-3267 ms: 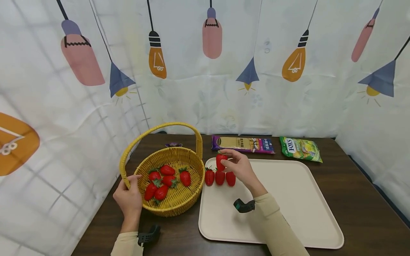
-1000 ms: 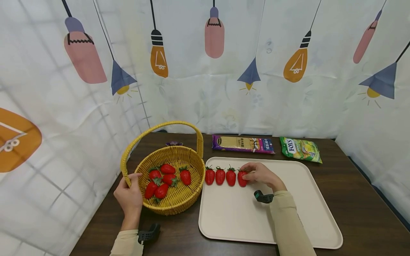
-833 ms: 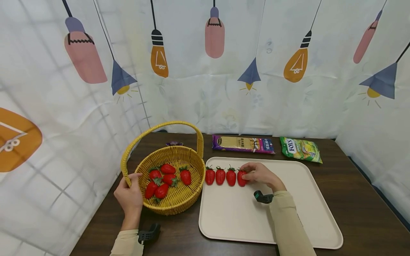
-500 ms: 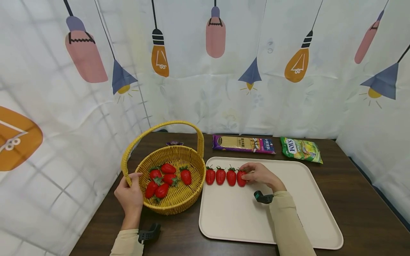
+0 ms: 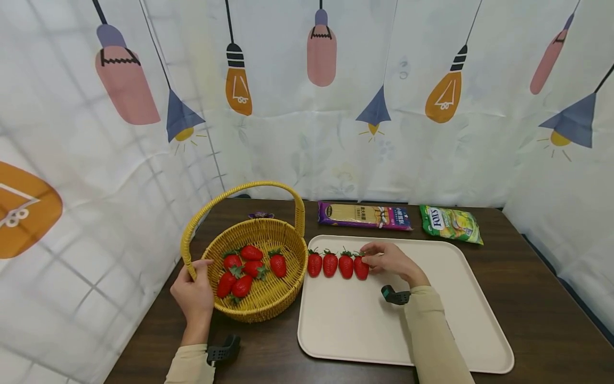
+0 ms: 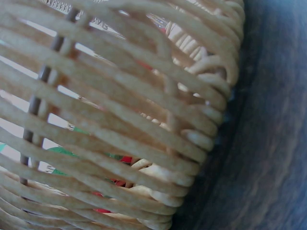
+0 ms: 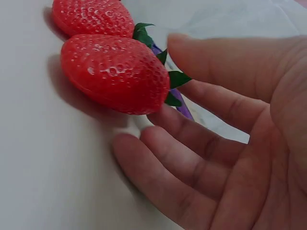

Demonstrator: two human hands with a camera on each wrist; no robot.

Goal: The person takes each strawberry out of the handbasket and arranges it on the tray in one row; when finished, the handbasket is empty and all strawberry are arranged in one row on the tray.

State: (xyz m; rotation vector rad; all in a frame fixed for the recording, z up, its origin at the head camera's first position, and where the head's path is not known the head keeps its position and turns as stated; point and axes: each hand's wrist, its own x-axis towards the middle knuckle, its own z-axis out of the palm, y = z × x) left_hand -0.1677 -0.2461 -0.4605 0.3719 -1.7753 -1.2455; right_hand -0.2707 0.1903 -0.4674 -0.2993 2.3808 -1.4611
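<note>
My left hand (image 5: 194, 290) grips the yellow wicker basket (image 5: 261, 314) at its left side, where the handle meets the rim. Several red strawberries (image 5: 251, 253) with green leaves lie inside. The left wrist view shows only the woven wall (image 6: 110, 115), with bits of red and green through the gaps. On the beige tray (image 5: 364, 330), a row of strawberries (image 5: 330, 264) runs along the back left. My right hand (image 5: 393, 262) is at the rightmost strawberry (image 5: 361, 267). In the right wrist view the thumb stands off that strawberry (image 7: 115, 72), and the other fingers are loosely bent beside its leafy end.
Behind the tray lie a purple noodle packet (image 5: 364, 215) and a green candy bag (image 5: 451, 224). A small dark purple wrapped item (image 5: 261, 215) sits behind the basket. All stand on a dark wooden table (image 5: 542, 320), with a patterned curtain (image 5: 288, 144) around it.
My right hand has brought a strawberry from above the row down to its right end, shifted it slightly left, and loosened its fingers from it. The left hand stays on the basket.
</note>
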